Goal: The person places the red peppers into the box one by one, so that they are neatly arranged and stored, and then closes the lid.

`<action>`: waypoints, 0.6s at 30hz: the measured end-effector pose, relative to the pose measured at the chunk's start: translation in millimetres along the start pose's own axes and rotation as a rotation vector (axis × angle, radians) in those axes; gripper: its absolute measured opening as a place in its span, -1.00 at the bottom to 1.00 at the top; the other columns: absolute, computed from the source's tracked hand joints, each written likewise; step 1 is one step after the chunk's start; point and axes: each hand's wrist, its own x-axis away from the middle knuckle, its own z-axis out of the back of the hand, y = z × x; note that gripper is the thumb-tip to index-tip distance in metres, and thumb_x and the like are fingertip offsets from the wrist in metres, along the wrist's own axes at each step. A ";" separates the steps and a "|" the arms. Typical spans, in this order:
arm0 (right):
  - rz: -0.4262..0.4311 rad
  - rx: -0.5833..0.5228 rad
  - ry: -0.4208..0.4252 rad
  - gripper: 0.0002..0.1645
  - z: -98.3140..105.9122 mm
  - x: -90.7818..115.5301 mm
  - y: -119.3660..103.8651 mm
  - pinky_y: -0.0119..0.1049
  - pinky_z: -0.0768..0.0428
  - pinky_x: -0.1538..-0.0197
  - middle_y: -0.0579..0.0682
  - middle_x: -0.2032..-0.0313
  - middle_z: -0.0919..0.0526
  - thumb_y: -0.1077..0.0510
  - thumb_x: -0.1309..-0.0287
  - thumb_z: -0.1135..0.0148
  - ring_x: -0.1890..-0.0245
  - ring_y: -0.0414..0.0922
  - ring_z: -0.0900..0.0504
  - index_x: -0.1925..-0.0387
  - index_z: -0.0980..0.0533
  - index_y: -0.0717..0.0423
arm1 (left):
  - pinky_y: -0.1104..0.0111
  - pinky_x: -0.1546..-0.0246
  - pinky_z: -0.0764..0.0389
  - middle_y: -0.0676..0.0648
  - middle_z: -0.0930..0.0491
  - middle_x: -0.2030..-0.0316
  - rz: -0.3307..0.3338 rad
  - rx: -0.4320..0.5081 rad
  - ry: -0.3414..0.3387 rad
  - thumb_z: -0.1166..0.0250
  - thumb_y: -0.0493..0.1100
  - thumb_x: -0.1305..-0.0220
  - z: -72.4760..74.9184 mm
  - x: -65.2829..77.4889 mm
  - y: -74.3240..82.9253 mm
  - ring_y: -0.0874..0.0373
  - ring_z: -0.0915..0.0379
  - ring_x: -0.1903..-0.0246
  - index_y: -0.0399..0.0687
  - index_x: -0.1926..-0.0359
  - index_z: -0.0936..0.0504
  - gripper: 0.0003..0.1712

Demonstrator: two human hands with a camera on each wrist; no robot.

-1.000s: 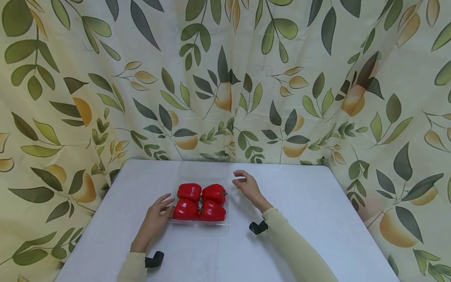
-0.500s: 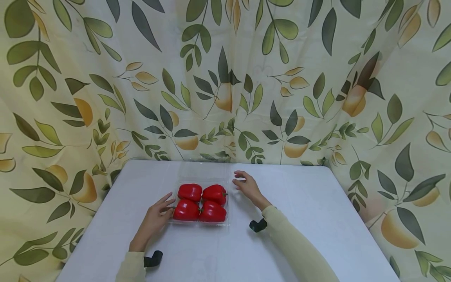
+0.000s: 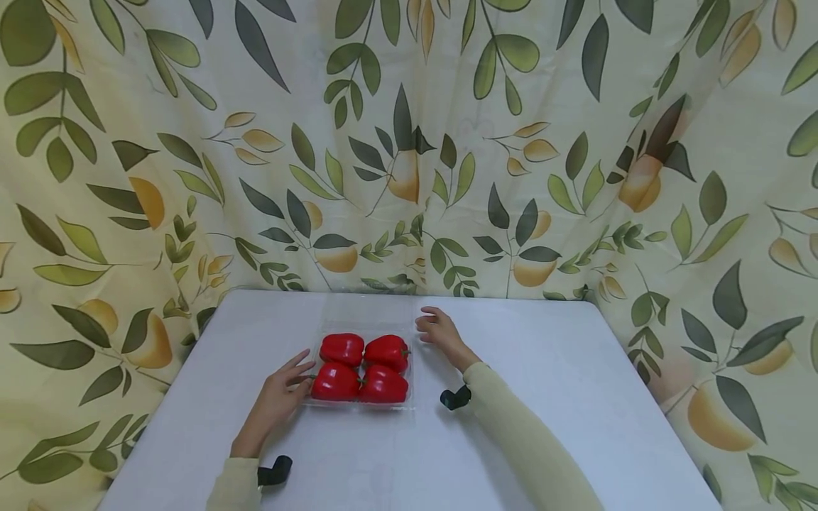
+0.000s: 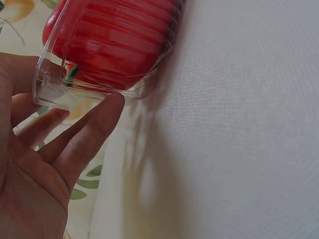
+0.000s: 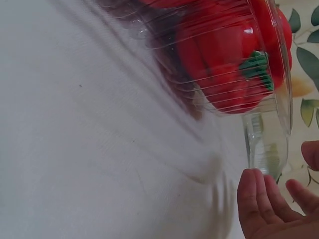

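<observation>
A clear plastic clamshell box (image 3: 358, 404) lies with its lid (image 3: 371, 309) folded back flat behind it. Red bell peppers (image 3: 386, 384) with green stems sit in its base in two rows. At the box's left side is my left hand (image 3: 281, 390); the left wrist view shows its thumb and a fingertip (image 4: 117, 101) at the rim and lower edge, pinching the corner. My right hand (image 3: 443, 335) is beside the back right of the box, fingers loosely bent and holding nothing. In the right wrist view its fingertips (image 5: 247, 179) come close to the lid; contact is unclear.
The box stands on a white-covered table (image 3: 537, 397). Behind and around the table hangs a leaf-patterned curtain (image 3: 409, 234). Each wrist carries a small black camera, the left one (image 3: 275, 471) and the right one (image 3: 455, 398).
My right hand and forearm have shifted slightly left towards the lid. My left hand keeps its place at the box, and the peppers and box look unmoved.
</observation>
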 end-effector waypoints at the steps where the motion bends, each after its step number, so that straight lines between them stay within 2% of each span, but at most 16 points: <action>1: -0.007 0.001 -0.002 -0.37 -1.5 -1.4 -1.1 -0.10 -0.66 -0.11 0.24 -0.18 -0.54 0.08 -0.36 -0.11 -0.11 0.12 -0.62 -0.39 -0.26 0.16 | 0.22 -0.01 -0.68 -0.01 -0.27 -0.45 0.000 0.001 0.001 -0.25 -0.23 -0.31 0.4 -0.2 -0.9 -0.12 -0.55 -0.16 -0.06 -0.29 -0.52 -0.49; 9: -0.047 0.037 -0.011 -0.34 -6.0 -8.8 -0.9 -0.15 -0.69 -0.08 0.19 -0.16 -0.56 0.03 -0.36 -0.12 -0.06 0.06 -0.62 -0.39 -0.25 0.16 | 0.20 -0.03 -0.67 -0.02 -0.28 -0.45 -0.001 -0.022 0.010 -0.25 -0.23 -0.31 0.4 -0.6 -0.6 -0.11 -0.55 -0.16 -0.06 -0.28 -0.52 -0.50; 18: -0.054 0.025 -0.018 -0.42 -10.3 -10.7 -0.9 -0.17 -0.69 -0.06 0.20 -0.16 -0.58 0.02 -0.38 -0.09 -0.04 0.05 -0.63 -0.33 -0.34 0.18 | 0.22 -0.03 -0.67 -0.02 -0.28 -0.45 0.011 -0.007 0.006 -0.24 -0.24 -0.32 -0.3 0.0 1.1 -0.12 -0.54 -0.17 -0.07 -0.28 -0.52 -0.50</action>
